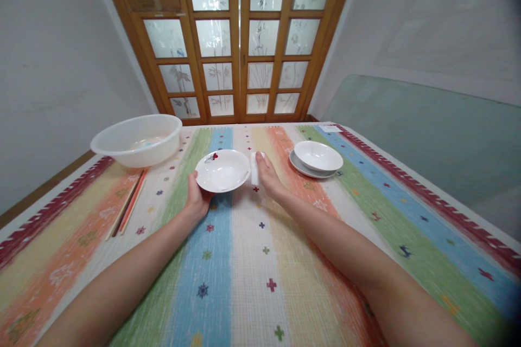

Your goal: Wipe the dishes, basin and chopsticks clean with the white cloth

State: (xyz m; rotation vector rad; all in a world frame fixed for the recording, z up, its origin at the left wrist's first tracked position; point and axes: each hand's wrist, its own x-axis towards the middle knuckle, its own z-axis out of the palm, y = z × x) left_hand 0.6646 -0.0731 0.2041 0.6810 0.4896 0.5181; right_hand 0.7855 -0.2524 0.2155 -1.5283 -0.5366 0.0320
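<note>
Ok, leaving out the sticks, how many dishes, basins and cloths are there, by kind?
Dishes: 3 (red-marked dish in left hand; upper dish stacked on lower dish)
Basin: 1
White cloth: 1 (in right hand)
Total: 5

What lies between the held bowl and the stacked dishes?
In the head view, the right hand, holding a white cloth or tissue, lies between the bowl and the dishes.
</note>
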